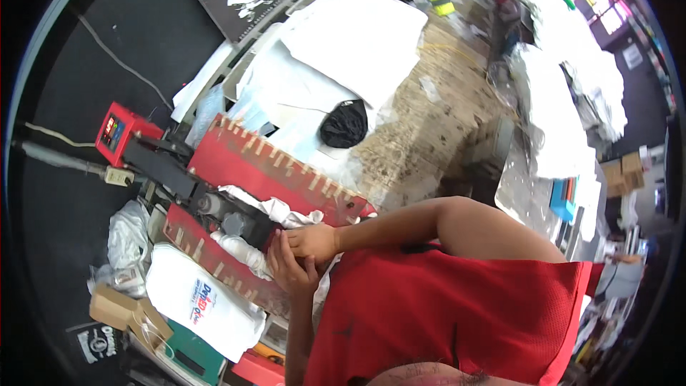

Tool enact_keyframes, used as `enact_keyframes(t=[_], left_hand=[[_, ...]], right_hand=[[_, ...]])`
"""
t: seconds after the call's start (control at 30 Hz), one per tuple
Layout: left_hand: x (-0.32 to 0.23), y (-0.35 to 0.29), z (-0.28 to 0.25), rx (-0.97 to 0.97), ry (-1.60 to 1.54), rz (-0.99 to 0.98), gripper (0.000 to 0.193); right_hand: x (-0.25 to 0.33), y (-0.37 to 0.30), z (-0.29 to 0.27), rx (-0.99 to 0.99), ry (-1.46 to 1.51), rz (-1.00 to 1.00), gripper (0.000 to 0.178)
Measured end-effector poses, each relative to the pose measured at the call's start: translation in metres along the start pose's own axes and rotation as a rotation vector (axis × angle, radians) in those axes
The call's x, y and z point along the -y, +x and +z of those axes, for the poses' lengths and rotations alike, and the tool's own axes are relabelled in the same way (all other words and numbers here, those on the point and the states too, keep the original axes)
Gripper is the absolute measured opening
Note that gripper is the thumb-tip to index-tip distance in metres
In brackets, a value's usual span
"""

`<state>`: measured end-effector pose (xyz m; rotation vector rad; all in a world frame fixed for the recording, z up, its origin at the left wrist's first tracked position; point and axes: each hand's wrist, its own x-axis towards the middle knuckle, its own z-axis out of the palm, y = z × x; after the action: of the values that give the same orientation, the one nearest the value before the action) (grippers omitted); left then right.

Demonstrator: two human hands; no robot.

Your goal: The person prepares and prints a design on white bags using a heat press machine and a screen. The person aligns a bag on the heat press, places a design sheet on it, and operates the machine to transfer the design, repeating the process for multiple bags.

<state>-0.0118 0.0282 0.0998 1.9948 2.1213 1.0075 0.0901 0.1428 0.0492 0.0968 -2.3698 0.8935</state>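
Both my hands meet at the near end of the dark central arm [259, 229] of a red press-like machine [250, 150]. My right hand [314, 241] reaches in from the right, its fingers bent toward the arm's end. My left hand [291, 271] comes up from below, fingers curled against the same spot and overlapping the right fingertips. A sliver of dark red shows by the fingertips; what they grip is mostly hidden. Bunched white cloth [286, 213] lies along one side of the arm, and a rolled white cloth [241, 251] along the other.
A red control box [114, 132] stands at the machine's far left end. Beyond lies a worktable with white sheets [357, 28] and a black bundle [344, 124]. A printed white fabric piece [204, 300] and an opened cardboard box [118, 307] sit at lower left.
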Motion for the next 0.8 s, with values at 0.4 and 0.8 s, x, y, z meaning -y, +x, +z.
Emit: enact_keyframes(t=[0.4, 0.8], left_hand=[[-0.013, 0.002, 0.011, 0.034, -0.027, 0.003, 0.072], [-0.02, -0.001, 0.017, 0.052, 0.058, -0.072, 0.042]], right_hand=[[-0.154, -0.107, -0.154, -0.839, -0.254, 1.065, 0.025], [-0.17, -0.211, -0.12, -0.426, -0.514, 1.234, 0.04]])
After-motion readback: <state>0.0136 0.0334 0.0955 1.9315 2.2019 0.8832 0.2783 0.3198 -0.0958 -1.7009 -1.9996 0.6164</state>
